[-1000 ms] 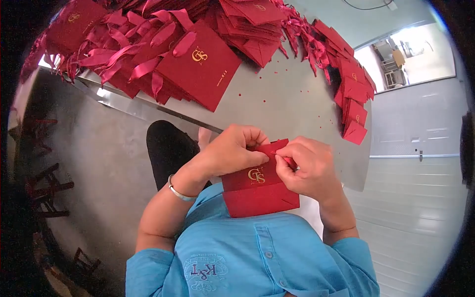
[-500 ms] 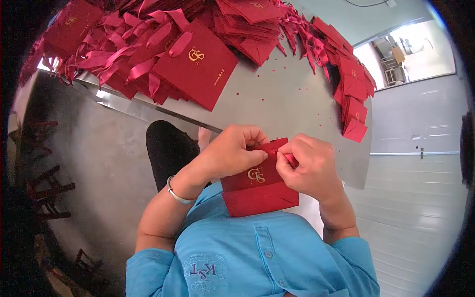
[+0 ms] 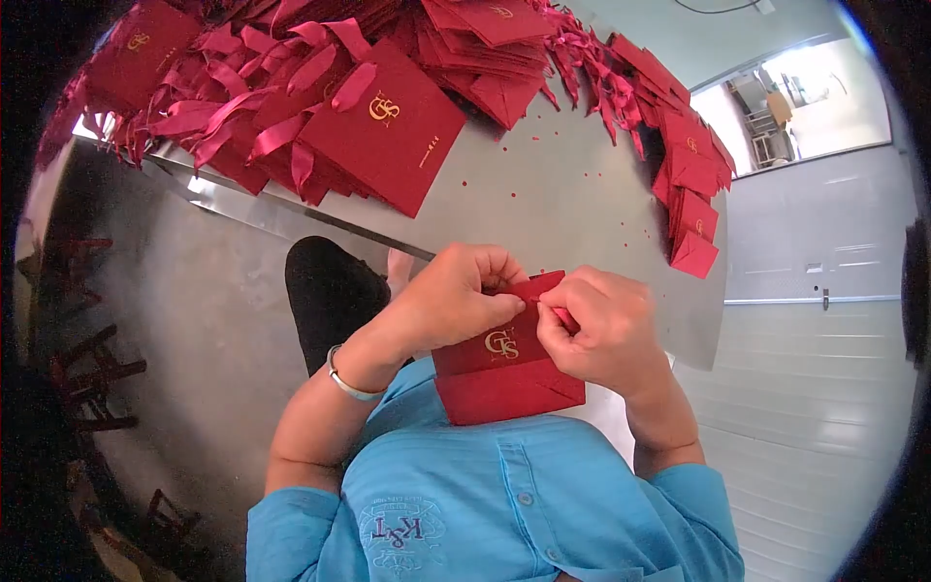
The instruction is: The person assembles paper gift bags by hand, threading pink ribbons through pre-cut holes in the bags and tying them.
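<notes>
A small red paper gift bag (image 3: 509, 383) with a gold monogram rests against my shirt front, its top edge pointing away from me. My left hand (image 3: 465, 296) pinches the top left part of the bag between thumb and fingers. Close beside it, my right hand (image 3: 601, 325) is closed at the top right of the bag. A bit of red ribbon (image 3: 564, 318) shows inside the curl of its fingers, near the bag's upper edge. The ribbon's far end is hidden by the hand.
On the grey table (image 3: 572, 209) lies a pile of red bags with ribbon handles (image 3: 383, 126). Behind it is a stack of bags (image 3: 495, 68), and loose ribbons (image 3: 601, 87) hang nearby. More bags (image 3: 693, 184) line the right side. Dark stools (image 3: 97, 378) stand on the floor at left.
My right hand has shifted very slightly, and less ribbon shows between its fingers. The left hand and the bag stay where they were.
</notes>
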`<action>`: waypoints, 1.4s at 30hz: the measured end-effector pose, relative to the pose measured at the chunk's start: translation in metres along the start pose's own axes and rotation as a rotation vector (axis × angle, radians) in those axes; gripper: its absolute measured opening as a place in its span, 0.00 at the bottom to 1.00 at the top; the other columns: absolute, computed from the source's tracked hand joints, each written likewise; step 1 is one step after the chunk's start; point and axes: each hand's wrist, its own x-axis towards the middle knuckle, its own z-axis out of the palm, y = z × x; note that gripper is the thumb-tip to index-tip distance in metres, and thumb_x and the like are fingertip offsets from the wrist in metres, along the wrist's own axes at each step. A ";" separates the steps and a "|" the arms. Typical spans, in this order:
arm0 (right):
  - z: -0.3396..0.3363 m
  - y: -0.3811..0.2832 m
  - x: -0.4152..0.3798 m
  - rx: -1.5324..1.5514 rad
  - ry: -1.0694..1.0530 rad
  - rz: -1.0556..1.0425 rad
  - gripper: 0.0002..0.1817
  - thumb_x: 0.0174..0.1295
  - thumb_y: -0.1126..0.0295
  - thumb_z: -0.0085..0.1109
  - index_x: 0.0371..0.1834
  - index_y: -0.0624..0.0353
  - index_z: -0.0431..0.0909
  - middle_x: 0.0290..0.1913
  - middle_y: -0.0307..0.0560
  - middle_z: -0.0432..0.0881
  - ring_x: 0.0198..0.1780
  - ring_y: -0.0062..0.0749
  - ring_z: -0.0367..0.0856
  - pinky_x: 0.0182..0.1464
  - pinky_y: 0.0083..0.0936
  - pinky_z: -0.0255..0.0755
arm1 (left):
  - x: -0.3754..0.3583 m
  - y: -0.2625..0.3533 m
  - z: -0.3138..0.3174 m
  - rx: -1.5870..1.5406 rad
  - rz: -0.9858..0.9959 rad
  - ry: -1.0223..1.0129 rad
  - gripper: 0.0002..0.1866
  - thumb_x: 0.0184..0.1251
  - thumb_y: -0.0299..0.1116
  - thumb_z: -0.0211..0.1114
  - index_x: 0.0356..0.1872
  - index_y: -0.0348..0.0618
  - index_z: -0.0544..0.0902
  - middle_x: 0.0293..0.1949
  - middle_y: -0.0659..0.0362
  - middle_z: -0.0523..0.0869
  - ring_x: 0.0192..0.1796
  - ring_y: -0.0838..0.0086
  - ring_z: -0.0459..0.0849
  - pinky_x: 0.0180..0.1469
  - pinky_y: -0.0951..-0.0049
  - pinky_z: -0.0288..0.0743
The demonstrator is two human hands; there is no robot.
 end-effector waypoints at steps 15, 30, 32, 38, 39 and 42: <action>0.004 -0.010 0.007 -0.177 -0.113 0.049 0.07 0.39 0.80 0.60 0.17 0.59 0.70 0.18 0.44 0.71 0.18 0.38 0.73 0.20 0.32 0.68 | -0.005 0.007 0.016 0.348 0.107 0.208 0.06 0.56 0.21 0.61 0.34 0.31 0.81 0.29 0.56 0.86 0.33 0.82 0.80 0.36 0.77 0.76; -0.012 0.008 0.005 0.272 -0.246 0.279 0.05 0.50 0.75 0.63 0.30 0.61 0.80 0.24 0.46 0.80 0.26 0.34 0.79 0.27 0.29 0.71 | 0.006 0.001 0.015 0.272 0.079 0.126 0.07 0.59 0.22 0.59 0.37 0.31 0.82 0.29 0.62 0.85 0.34 0.84 0.79 0.37 0.79 0.76; -0.025 0.016 0.009 0.372 -0.337 0.307 0.06 0.52 0.75 0.63 0.33 0.61 0.81 0.28 0.44 0.81 0.29 0.27 0.79 0.29 0.24 0.70 | 0.006 0.002 0.019 0.263 0.034 0.116 0.07 0.59 0.22 0.60 0.37 0.32 0.82 0.29 0.62 0.85 0.34 0.85 0.79 0.36 0.79 0.76; -0.026 0.056 0.012 0.623 -0.379 0.516 0.08 0.56 0.72 0.60 0.38 0.61 0.82 0.32 0.42 0.84 0.31 0.22 0.79 0.38 0.21 0.72 | 0.008 0.002 0.029 0.402 0.094 0.175 0.07 0.57 0.24 0.64 0.36 0.33 0.82 0.27 0.62 0.85 0.31 0.85 0.79 0.33 0.79 0.75; -0.024 0.059 0.012 0.621 -0.367 0.520 0.08 0.56 0.72 0.60 0.38 0.61 0.82 0.32 0.42 0.84 0.31 0.22 0.79 0.38 0.21 0.72 | 0.009 -0.001 0.031 0.427 0.168 0.214 0.07 0.57 0.24 0.65 0.36 0.34 0.82 0.26 0.61 0.85 0.30 0.85 0.79 0.32 0.78 0.75; -0.017 0.069 0.016 0.762 -0.540 0.558 0.08 0.57 0.76 0.57 0.39 0.63 0.81 0.33 0.39 0.83 0.34 0.17 0.77 0.37 0.18 0.71 | 0.007 0.004 0.036 0.501 0.214 0.269 0.07 0.55 0.25 0.66 0.35 0.34 0.82 0.25 0.57 0.85 0.28 0.81 0.81 0.32 0.76 0.75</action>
